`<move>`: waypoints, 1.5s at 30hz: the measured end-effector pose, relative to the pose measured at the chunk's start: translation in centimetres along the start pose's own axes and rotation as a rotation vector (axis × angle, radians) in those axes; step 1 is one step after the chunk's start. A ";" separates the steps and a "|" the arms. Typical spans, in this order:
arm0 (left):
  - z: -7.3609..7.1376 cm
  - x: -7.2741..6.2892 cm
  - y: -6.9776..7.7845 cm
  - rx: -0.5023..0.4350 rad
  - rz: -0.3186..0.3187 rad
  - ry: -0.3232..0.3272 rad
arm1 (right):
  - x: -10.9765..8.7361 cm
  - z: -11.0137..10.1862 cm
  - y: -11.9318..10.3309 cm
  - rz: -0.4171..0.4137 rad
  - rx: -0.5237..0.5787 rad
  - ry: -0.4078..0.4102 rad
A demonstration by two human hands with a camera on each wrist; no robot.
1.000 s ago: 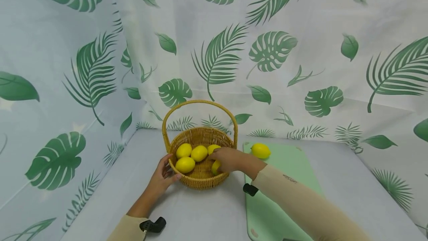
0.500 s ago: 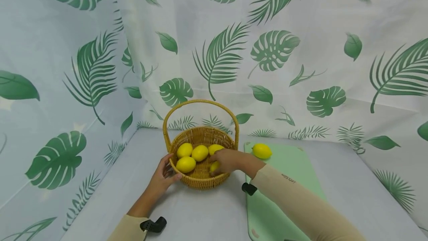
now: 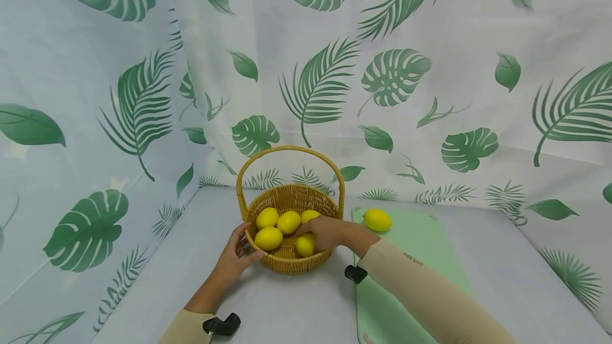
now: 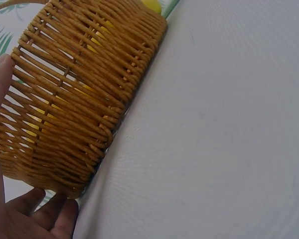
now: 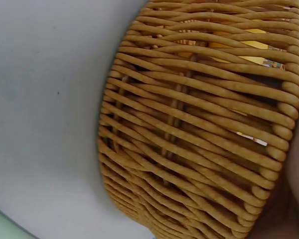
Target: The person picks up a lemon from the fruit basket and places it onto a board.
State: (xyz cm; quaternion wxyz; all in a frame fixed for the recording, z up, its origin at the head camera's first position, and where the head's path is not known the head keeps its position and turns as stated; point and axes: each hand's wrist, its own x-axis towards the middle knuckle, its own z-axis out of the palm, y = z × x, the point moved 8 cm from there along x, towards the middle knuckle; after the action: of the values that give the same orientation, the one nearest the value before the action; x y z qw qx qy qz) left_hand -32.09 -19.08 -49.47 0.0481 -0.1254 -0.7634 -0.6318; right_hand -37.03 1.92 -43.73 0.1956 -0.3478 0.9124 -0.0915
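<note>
In the head view, my left hand (image 3: 235,256) grips the left side of the wicker basket (image 3: 291,265), thumb at the front rim, fingers along the outside. The left wrist view shows my fingertips (image 4: 54,211) against the woven wall. My right hand (image 3: 329,233) reaches over the basket's right rim, its fingers curled over a yellow lemon (image 3: 306,246) near the front. More lemons lie in the basket: one at front left (image 3: 269,239), others behind it (image 3: 266,218) and in the middle (image 3: 289,222). Another lemon (image 3: 311,215) is partly hidden by my right hand.
A light green cutting board (image 3: 406,243) lies right of the basket, under my right forearm. One lemon (image 3: 377,220) rests at its far left corner. The basket's tall handle (image 3: 292,147) arches above. A leaf-patterned curtain (image 3: 334,94) stands behind the table (image 3: 296,312).
The lemon under my right hand shows more fully, as my fingers have shifted off its front toward its top. My left hand keeps its hold on the basket. The head view has shifted slightly.
</note>
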 end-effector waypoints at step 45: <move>0.2 -0.1 0.0 -0.006 0.006 0.016 | -4.0 -2.8 -2.1 -0.253 -0.160 0.222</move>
State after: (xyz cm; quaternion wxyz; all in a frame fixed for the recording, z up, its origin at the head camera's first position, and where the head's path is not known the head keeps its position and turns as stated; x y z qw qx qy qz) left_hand -32.01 -18.94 -49.54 0.0558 -0.1224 -0.7608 -0.6349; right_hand -34.17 3.14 -39.36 0.0524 -0.4618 0.8817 -0.0805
